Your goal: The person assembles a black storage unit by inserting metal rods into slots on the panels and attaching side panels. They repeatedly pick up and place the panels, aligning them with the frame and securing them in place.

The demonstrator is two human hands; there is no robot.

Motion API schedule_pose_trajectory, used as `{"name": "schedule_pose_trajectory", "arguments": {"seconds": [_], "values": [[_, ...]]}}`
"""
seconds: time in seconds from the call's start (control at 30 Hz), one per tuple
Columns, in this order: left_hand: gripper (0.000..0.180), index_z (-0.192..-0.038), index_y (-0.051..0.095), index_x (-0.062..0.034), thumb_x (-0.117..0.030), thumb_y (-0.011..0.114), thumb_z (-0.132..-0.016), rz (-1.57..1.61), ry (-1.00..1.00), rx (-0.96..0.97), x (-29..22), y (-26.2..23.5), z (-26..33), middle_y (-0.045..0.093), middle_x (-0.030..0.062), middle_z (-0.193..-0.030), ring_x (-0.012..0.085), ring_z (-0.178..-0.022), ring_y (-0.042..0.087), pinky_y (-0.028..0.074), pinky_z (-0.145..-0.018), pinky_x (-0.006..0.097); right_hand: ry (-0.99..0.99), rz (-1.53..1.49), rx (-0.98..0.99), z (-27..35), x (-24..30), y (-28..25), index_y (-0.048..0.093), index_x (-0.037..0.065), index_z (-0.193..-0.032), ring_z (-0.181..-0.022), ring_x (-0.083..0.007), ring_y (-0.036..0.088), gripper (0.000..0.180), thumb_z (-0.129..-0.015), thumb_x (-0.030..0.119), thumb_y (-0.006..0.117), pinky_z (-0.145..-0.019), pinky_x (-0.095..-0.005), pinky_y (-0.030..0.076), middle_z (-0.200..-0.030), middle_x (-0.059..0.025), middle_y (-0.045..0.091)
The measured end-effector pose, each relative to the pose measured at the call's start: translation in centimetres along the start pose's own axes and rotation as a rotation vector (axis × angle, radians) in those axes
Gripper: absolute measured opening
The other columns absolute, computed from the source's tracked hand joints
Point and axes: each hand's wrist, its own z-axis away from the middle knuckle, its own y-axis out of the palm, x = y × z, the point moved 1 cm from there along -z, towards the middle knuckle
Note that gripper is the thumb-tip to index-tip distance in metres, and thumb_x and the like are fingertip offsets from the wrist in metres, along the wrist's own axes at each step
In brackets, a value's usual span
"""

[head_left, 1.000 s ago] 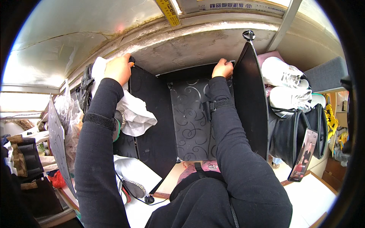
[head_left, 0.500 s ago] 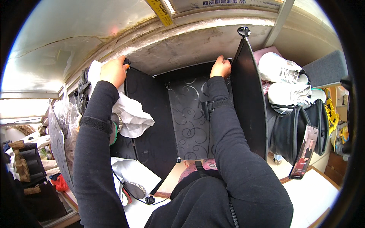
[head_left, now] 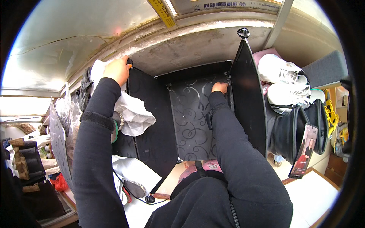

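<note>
My left hand is closed around the top far corner of the black left side panel, at a black plastic connector. My right hand is inside the black cube shelf, over the far right of a swirl-patterned panel. Its fingers are curled beside the upright black right panel; what they hold, if anything, is hidden. Another black connector caps the right panel's top corner. A crumpled white cloth-like bag lies next to my left forearm, with part of a shoe beside it.
White sneakers sit on the right, above a black round-sided bag. A phone leans there, its screen lit. Clear plastic bags crowd the left. A stained wall stands behind the shelf. A white bag with shoes lies lower left.
My right hand has come down from the shelf's top back edge to lower inside it, by the right panel. My left hand keeps its grip on the corner.
</note>
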Motion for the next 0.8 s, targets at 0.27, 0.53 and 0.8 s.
{"name": "schedule_pose_trajectory", "arguments": {"seconds": [0.27, 0.53, 0.8], "values": [[0.040, -0.102, 0.053, 0.0030, -0.032, 0.059, -0.084, 0.006, 0.170, 0.058, -6.5, -3.3, 2.6, 0.061, 0.0214, -0.098, 0.0350, -0.096, 0.059, 0.043, -0.088, 0.043, -0.115, 0.123, -0.043, -3.0, -0.4, -0.4, 0.060, -0.006, -0.094, -0.091, -0.0423, 0.061, 0.040, -0.091, 0.032, 0.049, -0.078, -0.0468, 0.048, -0.096, -0.0286, 0.062], [0.029, -0.092, 0.058, 0.0031, -0.024, 0.061, -0.083, 0.182, 0.479, 0.297, -18.6, -3.5, 3.1, 0.063, 0.0208, -0.085, 0.0344, -0.084, 0.062, 0.048, -0.075, 0.042, 0.373, -0.145, 0.056, -8.4, -1.4, 3.5, 0.068, -0.003, -0.069, -0.067, -0.0239, 0.067, 0.060, -0.090, 0.049, 0.048, -0.064, -0.0347, 0.052, -0.065, -0.0129, 0.067], [0.037, -0.109, 0.052, 0.0048, -0.021, 0.060, -0.084, 0.194, 0.269, 0.176, -23.7, 5.1, -1.1, 0.056, 0.0243, -0.111, 0.0344, -0.105, 0.055, 0.043, -0.091, 0.040, 0.432, -0.181, 0.059, -8.2, -1.0, 3.5, 0.068, -0.005, -0.080, -0.069, -0.0291, 0.067, 0.061, -0.087, 0.053, 0.050, -0.066, -0.0376, 0.054, -0.078, -0.0170, 0.068]]}}
